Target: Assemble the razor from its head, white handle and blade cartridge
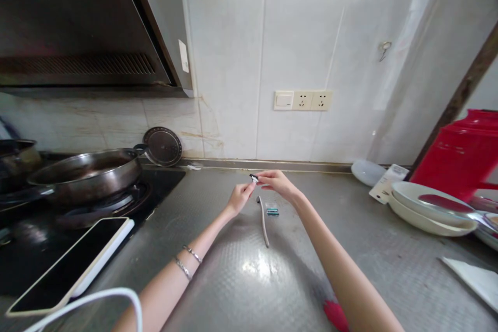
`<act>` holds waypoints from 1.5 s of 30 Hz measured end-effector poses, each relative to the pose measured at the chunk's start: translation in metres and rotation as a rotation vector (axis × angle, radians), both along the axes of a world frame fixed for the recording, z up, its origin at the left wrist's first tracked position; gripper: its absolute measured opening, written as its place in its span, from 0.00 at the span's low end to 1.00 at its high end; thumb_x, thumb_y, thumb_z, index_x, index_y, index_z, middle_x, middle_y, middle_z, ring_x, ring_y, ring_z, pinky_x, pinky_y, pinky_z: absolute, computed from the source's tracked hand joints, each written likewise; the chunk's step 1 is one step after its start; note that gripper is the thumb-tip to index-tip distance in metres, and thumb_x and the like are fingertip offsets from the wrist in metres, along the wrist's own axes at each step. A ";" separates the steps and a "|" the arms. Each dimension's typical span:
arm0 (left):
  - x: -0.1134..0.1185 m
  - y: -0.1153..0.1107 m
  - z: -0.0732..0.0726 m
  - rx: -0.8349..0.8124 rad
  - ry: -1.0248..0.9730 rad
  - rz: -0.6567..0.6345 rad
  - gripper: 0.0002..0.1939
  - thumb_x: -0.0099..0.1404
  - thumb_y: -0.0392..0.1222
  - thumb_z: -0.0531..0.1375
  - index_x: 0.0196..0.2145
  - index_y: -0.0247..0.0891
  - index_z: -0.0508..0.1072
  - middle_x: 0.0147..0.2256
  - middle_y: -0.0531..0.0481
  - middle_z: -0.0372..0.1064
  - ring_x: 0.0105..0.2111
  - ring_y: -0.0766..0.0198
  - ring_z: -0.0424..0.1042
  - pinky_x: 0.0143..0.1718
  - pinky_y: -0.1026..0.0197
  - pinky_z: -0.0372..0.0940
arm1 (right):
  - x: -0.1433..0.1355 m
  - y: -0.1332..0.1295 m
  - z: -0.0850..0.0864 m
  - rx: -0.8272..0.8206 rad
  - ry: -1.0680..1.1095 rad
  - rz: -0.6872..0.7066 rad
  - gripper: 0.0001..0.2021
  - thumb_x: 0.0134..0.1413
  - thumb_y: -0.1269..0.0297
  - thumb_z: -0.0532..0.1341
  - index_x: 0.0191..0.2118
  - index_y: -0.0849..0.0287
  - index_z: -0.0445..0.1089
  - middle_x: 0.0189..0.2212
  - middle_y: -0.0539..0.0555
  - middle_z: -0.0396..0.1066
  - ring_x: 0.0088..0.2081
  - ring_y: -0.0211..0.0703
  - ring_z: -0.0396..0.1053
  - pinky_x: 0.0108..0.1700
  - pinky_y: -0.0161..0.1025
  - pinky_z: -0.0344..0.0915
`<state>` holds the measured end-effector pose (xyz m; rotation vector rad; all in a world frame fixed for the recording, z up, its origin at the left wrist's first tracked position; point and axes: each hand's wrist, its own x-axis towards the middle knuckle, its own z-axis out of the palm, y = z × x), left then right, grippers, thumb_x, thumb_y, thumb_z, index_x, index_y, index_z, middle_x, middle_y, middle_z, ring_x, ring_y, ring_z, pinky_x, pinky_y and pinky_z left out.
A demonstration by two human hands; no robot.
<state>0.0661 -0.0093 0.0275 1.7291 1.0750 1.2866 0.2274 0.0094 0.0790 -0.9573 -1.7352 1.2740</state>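
Object (254, 178), small, black-and-white, seemingly plastic, is pinched by the left hand (238, 199) and right hand (277, 183) above the grey metal table (218, 290); probably light and stiff, it is best gripped by its edges.

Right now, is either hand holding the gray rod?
No, the gray rod lies on the counter, apart from the left hand and right hand.

One camera sits on the person's head. It looks forward and down, over the counter (233, 295), at the wall (229, 52) behind it. The left hand (240, 198) and right hand (277, 183) show a little way off, near the middle. The view runs wide, from the hood (78, 15) to the red jug (453, 161).
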 end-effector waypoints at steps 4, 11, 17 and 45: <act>0.002 -0.001 -0.001 0.009 0.027 -0.012 0.25 0.58 0.61 0.48 0.16 0.37 0.54 0.13 0.59 0.47 0.16 0.73 0.48 0.18 0.66 0.44 | 0.006 0.002 -0.005 -0.054 0.108 0.025 0.17 0.42 0.56 0.64 0.39 0.58 0.74 0.38 0.55 0.73 0.39 0.40 0.68 0.40 0.36 0.62; 0.002 -0.003 -0.002 0.031 -0.010 0.036 0.25 0.58 0.61 0.48 0.16 0.37 0.55 0.14 0.58 0.49 0.17 0.72 0.50 0.19 0.66 0.45 | 0.001 0.004 -0.010 -0.165 0.207 0.011 0.14 0.38 0.59 0.66 0.34 0.59 0.75 0.36 0.55 0.73 0.37 0.38 0.68 0.38 0.33 0.63; 0.001 -0.004 -0.002 0.061 -0.020 0.075 0.25 0.58 0.61 0.49 0.17 0.37 0.56 0.16 0.57 0.49 0.18 0.72 0.51 0.20 0.66 0.46 | -0.003 0.006 -0.013 -0.216 0.281 -0.017 0.13 0.35 0.61 0.68 0.31 0.59 0.75 0.31 0.53 0.74 0.35 0.37 0.68 0.37 0.33 0.62; -0.001 -0.005 0.022 -0.050 -0.320 0.044 0.24 0.56 0.61 0.51 0.18 0.37 0.57 0.11 0.61 0.43 0.11 0.77 0.43 0.14 0.68 0.40 | -0.007 0.038 -0.066 0.265 -0.363 -0.361 0.13 0.44 0.70 0.60 0.39 0.62 0.73 0.34 0.58 0.75 0.38 0.45 0.71 0.41 0.38 0.63</act>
